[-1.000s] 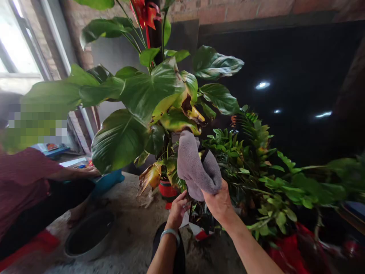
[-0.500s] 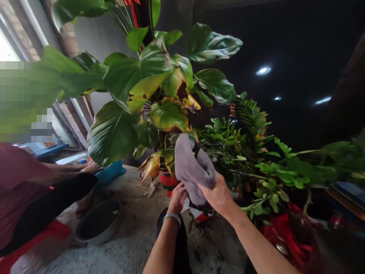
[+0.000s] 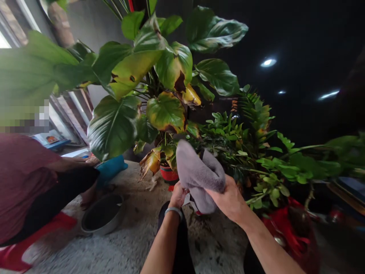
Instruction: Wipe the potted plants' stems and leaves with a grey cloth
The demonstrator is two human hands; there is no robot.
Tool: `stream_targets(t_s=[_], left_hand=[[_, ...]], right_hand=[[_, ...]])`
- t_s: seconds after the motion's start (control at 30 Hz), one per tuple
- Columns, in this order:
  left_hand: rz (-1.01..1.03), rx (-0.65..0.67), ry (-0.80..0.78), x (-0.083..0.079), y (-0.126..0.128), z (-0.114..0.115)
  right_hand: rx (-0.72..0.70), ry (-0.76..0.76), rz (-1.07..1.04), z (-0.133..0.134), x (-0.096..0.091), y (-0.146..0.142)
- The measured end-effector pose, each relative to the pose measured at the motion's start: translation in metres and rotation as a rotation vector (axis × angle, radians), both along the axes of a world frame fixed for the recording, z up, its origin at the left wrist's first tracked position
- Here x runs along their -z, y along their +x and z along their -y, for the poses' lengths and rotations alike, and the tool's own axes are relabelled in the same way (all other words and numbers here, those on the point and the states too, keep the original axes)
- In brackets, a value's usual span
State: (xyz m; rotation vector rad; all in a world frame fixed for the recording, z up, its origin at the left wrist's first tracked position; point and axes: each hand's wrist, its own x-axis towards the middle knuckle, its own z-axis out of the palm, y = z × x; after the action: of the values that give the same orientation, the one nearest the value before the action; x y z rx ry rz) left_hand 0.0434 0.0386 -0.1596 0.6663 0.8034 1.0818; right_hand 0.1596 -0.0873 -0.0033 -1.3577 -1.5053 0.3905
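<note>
A soft grey cloth (image 3: 199, 173), thick and folded over, is in my right hand (image 3: 230, 199). The fingers of that hand are wrapped round its lower right side, and part of them is hidden by the fabric. My left hand (image 3: 178, 195), with a pale bangle at the wrist, is at the cloth's lower left edge. Its fingers are curled closed, and what lies between them is hidden. Behind the cloth stands a large-leaved plant (image 3: 167, 110) with yellow and brown patches, in a red pot (image 3: 169, 173). A white piece (image 3: 186, 199) shows under the hands.
At left a person (image 3: 31, 182) sits on a red stool (image 3: 42, 236), near a grey basin (image 3: 104, 219) on the concrete floor. A blue item (image 3: 112, 169) lies behind the basin. Low leafy plants (image 3: 270, 171) and a red bag (image 3: 293, 228) are at right.
The cloth and my right hand have shifted a little right and down, and the folds have opened wider. My left hand stays close to the cloth. The view has tilted slightly.
</note>
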Motion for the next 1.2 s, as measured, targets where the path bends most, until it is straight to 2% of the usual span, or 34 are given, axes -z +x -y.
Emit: stream_targets(t_s=[0.07,0.13,0.23,0.3,0.37,0.43,0.5,0.57,0.6,0.67,0.73,0.8,0.87,0.93,1.03,1.1,1.13,1.2], left_hand=[[0.025,0.066,0.003,0.0,0.002,0.001],[0.032,0.148,0.016,-0.001,0.004,0.003],[0.01,0.222,0.027,-0.002,0.007,0.007],[-0.009,0.272,0.032,-0.002,0.008,0.009],[-0.01,0.319,0.048,-0.002,0.009,0.01],[0.012,0.341,0.064,-0.004,0.009,0.011],[0.026,0.355,0.066,-0.007,0.011,0.012],[0.02,0.372,0.057,-0.009,0.015,0.015],[0.009,0.379,0.051,-0.01,0.018,0.016],[-0.022,0.392,0.041,-0.011,0.024,0.019],[-0.059,0.4,0.024,-0.009,0.029,0.021],[-0.081,0.405,0.007,-0.006,0.031,0.021],[-0.073,0.393,0.006,-0.002,0.031,0.019],[-0.06,0.361,0.012,0.0,0.03,0.017],[-0.066,0.33,0.023,0.0,0.03,0.017],[-0.076,0.335,0.04,-0.001,0.031,0.018],[-0.081,0.334,0.045,-0.001,0.032,0.019],[-0.098,0.314,0.038,-0.002,0.032,0.02]], right_hand=[[0.099,0.009,0.062,-0.012,0.002,0.003],[0.187,-0.119,0.136,-0.016,0.021,0.004],[0.22,-0.357,0.171,0.004,0.053,0.004],[0.142,-0.439,0.088,0.029,0.058,0.008],[0.08,-0.42,-0.052,0.052,0.046,0.017],[0.122,-0.308,-0.169,0.062,0.024,0.029],[0.232,-0.184,-0.22,0.057,0.006,0.039],[0.322,-0.113,-0.235,0.043,0.004,0.043],[0.351,-0.123,-0.231,0.035,0.01,0.042],[0.363,-0.254,-0.197,0.027,0.032,0.035],[0.319,-0.446,-0.153,0.034,0.057,0.028],[0.289,-0.557,-0.179,0.051,0.072,0.028],[0.333,-0.539,-0.282,0.07,0.069,0.04],[0.464,-0.424,-0.372,0.078,0.05,0.059],[0.677,-0.114,-0.445,0.062,0.019,0.082],[0.764,0.014,-0.524,0.043,0.015,0.083],[0.762,-0.008,-0.581,0.035,0.021,0.079],[0.667,-0.223,-0.689,0.033,0.045,0.063]])
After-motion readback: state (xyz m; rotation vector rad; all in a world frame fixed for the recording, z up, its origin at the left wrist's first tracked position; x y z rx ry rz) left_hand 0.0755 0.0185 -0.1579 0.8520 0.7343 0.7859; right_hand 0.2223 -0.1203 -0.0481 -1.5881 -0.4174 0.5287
